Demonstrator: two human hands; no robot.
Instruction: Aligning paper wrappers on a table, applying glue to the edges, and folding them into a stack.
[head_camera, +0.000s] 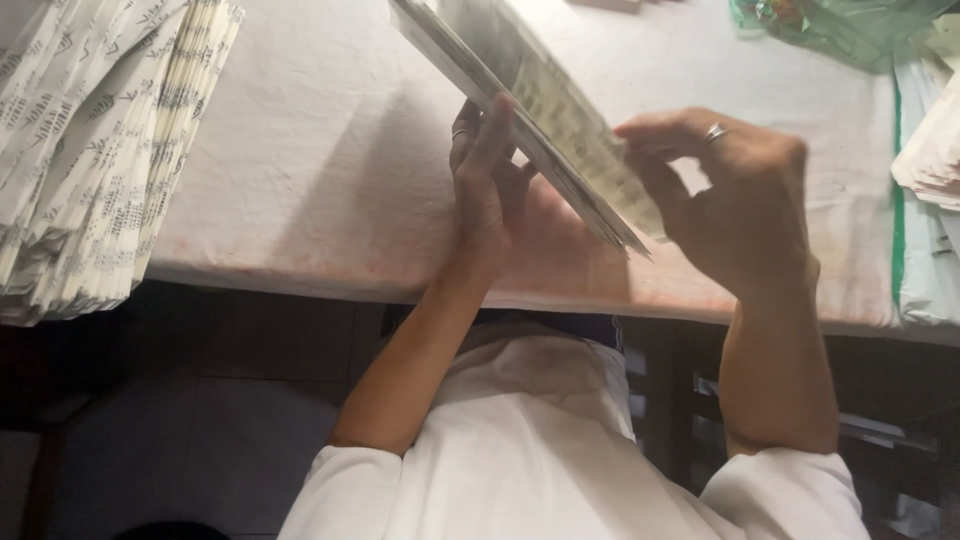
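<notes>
Our left hand (485, 190) is raised with its fingers straight and pressed together, a ring on one. Our right hand (735, 200), ringed too, curls its fingers inward, both forearms bare.

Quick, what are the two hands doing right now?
Left hand: fingers flat against the folded printed sheets, propping them up.
Right hand: fingers closed on the sheets' other side, gripping them.
</notes>
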